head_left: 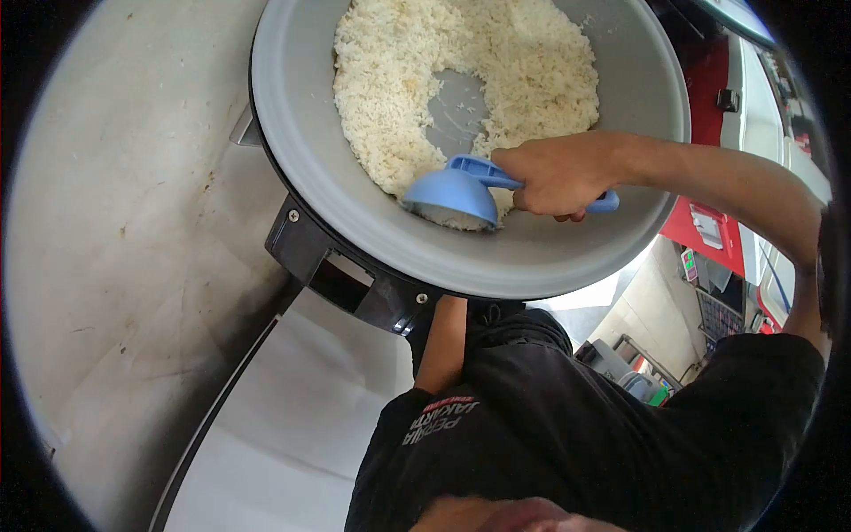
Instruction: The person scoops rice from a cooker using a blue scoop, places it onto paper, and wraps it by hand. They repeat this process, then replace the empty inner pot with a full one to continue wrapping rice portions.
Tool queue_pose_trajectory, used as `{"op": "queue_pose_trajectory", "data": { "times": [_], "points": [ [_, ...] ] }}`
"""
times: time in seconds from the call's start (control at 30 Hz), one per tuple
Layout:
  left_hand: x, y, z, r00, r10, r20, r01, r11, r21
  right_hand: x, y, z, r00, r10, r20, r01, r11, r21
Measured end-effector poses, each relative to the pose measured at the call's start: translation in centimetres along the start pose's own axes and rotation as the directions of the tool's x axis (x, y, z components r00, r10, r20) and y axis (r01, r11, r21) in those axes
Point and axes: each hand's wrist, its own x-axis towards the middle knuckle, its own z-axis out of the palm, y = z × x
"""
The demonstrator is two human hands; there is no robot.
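Note:
My right hand (560,176) is closed around the handle of a blue rice scoop (454,193), reaching in from the right. The scoop's rounded bowl is tipped over against the near wall of a large grey rice cooker pot (301,133), with white rice showing at its lower edge. Cooked rice (390,97) lies in a thick ring inside the pot, around a bare patch of the pot's bottom. My left forearm (446,346) goes up behind the near rim of the cooker, and the hand itself is hidden there.
The cooker's black bracket (346,275) juts out at the near left. A stained pale surface (133,177) lies to the left, beside a white panel (275,426). On the right are a red surface (709,235), a green-lit display (689,264) and tiled floor (656,301).

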Motion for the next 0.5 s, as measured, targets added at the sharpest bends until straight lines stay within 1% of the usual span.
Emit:
{"op": "queue_pose_trajectory", "data": {
  "times": [0.03, 0.1, 0.13, 0.2, 0.23, 0.27, 0.3, 0.33, 0.37, 0.4, 0.43, 0.5],
  "points": [
    [0.0, 0.0, 0.0, 1.0, 0.002, 0.001, -0.002, 1.0, -0.002, -0.3, -0.1, -0.2, 1.0, 0.001, -0.007, -0.001, 1.0, 0.002],
    [0.0, 0.0, 0.0, 1.0, 0.004, 0.005, -0.004, 1.0, -0.005, -0.9, -0.2, -0.5, 1.0, -0.001, 0.021, 0.002, 0.998, -0.063],
    [0.0, 0.0, 0.0, 1.0, 0.002, 0.008, -0.002, 1.0, -0.001, -1.4, 0.0, -1.0, 1.0, -0.001, 0.019, 0.002, 0.998, -0.066],
    [0.0, 0.0, 0.1, 1.0, 0.001, 0.003, -0.001, 1.0, 0.004, -2.5, 0.8, -2.1, 0.991, -0.046, 0.124, 0.029, 0.99, 0.137],
    [0.0, 0.0, 0.1, 1.0, 0.001, 0.002, -0.001, 1.0, 0.006, -2.8, 1.1, -2.5, 0.991, -0.047, 0.123, 0.031, 0.991, 0.131],
    [0.0, 0.0, 0.2, 1.0, -0.001, 0.006, 0.001, 1.0, 0.005, -3.1, 1.4, -2.7, 0.986, -0.032, 0.167, -0.02, 0.953, 0.303],
    [0.0, 0.0, 0.2, 1.0, 0.002, 0.006, -0.002, 1.0, 0.005, -3.2, 1.7, -2.9, 0.977, -0.025, 0.213, -0.077, 0.884, 0.46],
    [0.0, 0.0, 0.1, 1.0, 0.001, 0.005, -0.001, 1.0, 0.008, -2.9, 2.1, -3.2, 0.976, -0.03, 0.215, -0.074, 0.886, 0.458],
    [-0.1, 0.0, 0.0, 1.0, 0.002, 0.004, -0.002, 1.0, 0.014, -2.2, 2.6, -3.4, 0.975, -0.056, 0.214, -0.07, 0.839, 0.54],
    [-0.2, -0.1, 0.0, 1.0, 0.004, 0.006, -0.005, 1.0, 0.018, -1.4, 2.7, -3.3, 0.974, -0.083, 0.209, -0.065, 0.784, 0.617],
    [-0.2, -0.2, -0.1, 1.0, 0.009, 0.002, -0.009, 1.0, 0.02, -0.5, 2.7, -3.2, 0.973, -0.095, 0.209, -0.055, 0.788, 0.613],
    [-0.3, -0.2, 0.0, 1.0, 0.017, 0.004, -0.017, 1.0, 0.02, 1.6, 2.3, -2.6, 0.999, 0.019, -0.028, 0.005, 0.746, 0.666]
  ]
}}
